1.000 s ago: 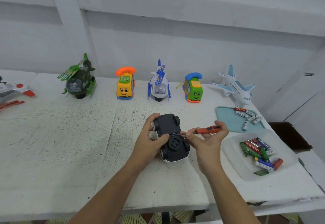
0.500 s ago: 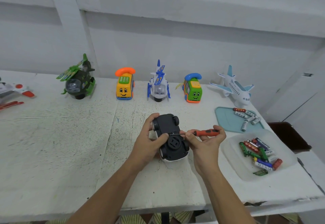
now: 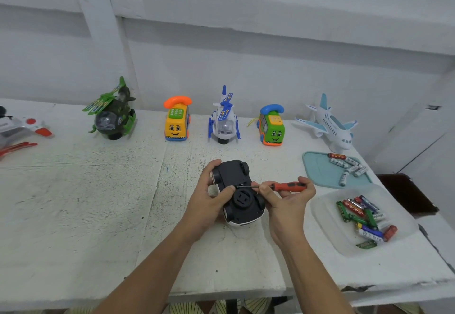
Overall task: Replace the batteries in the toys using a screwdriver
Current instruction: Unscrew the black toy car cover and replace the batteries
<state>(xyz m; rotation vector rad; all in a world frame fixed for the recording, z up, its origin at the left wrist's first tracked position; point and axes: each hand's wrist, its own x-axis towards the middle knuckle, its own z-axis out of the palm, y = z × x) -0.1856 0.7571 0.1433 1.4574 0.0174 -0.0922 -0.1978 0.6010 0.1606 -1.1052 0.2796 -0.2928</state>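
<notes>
A toy car lies upside down at the table's middle, black underside and wheels up. My left hand grips its left side, thumb across the underside. My right hand pinches a red-handled screwdriver, held level; its thin shaft points left and its tip touches the car's underside near my left thumb. Loose batteries lie in a clear tray to the right. More batteries lie on a teal lid behind it.
Along the wall stand a green helicopter, a yellow phone toy, a blue-white helicopter, a green phone toy and a white plane. A red-white toy lies far left. A dark object sits beyond the table's right edge.
Both hands, the car and the screwdriver stay almost in place; the screwdriver handle has tipped slightly towards level.
</notes>
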